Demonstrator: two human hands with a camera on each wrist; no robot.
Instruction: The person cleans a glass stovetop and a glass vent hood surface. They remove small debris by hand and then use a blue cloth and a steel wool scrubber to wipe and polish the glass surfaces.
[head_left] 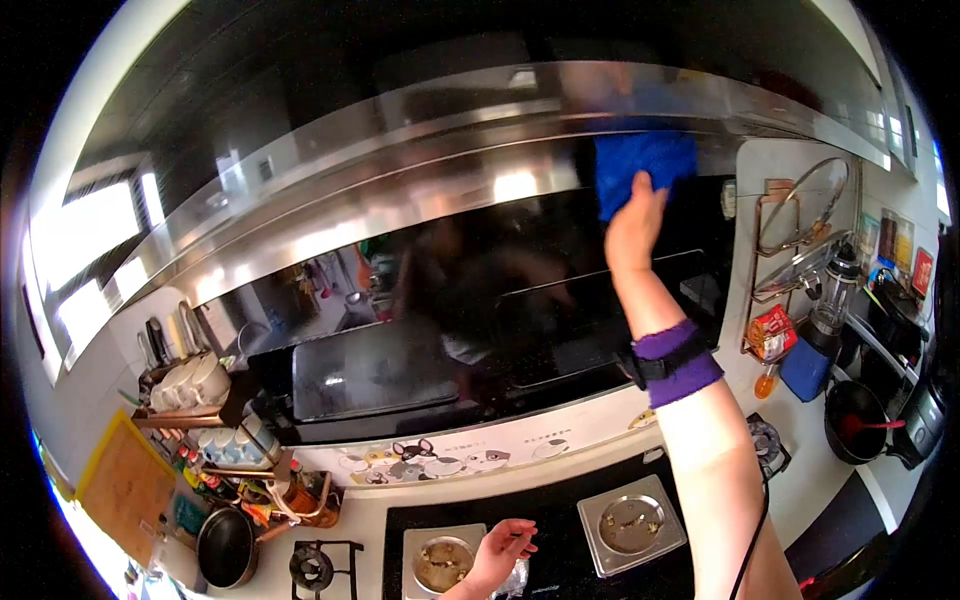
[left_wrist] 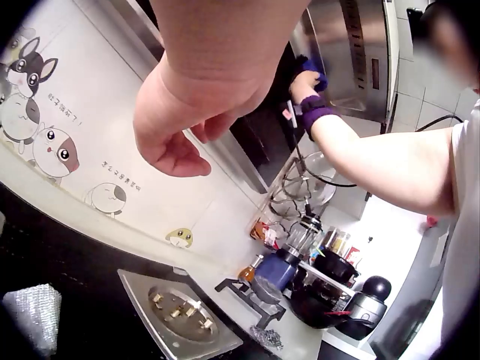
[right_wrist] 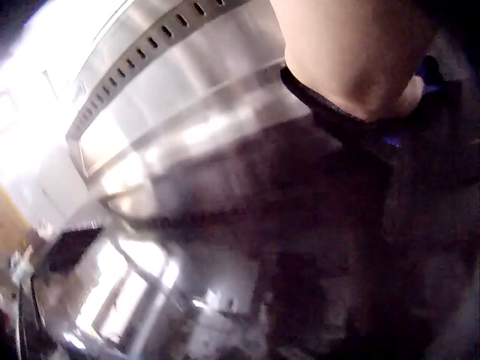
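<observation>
My right hand (head_left: 636,228) reaches up and grips a blue cloth (head_left: 655,158), thumb over it, against the right part of the range hood. The cloth lies where the steel band (head_left: 450,195) meets the dark glossy panel (head_left: 480,260). In the right wrist view the hand (right_wrist: 409,99) is mostly hidden behind the forearm, with only bits of blue beside it. Low over the stove hangs my left hand (head_left: 502,552), fingers loosely curled and holding nothing. Close by it is a piece of silvery, crinkled material (left_wrist: 34,315) on the black stovetop.
Two square steel burner plates (head_left: 592,540) (head_left: 412,560) sit in the stovetop. A rack with pot lids (head_left: 760,260), a blender (head_left: 828,305) and a black wok (head_left: 850,425) stand right. At left are a spice rack (head_left: 190,412), a pan (head_left: 228,548) and a cutting board (head_left: 128,490).
</observation>
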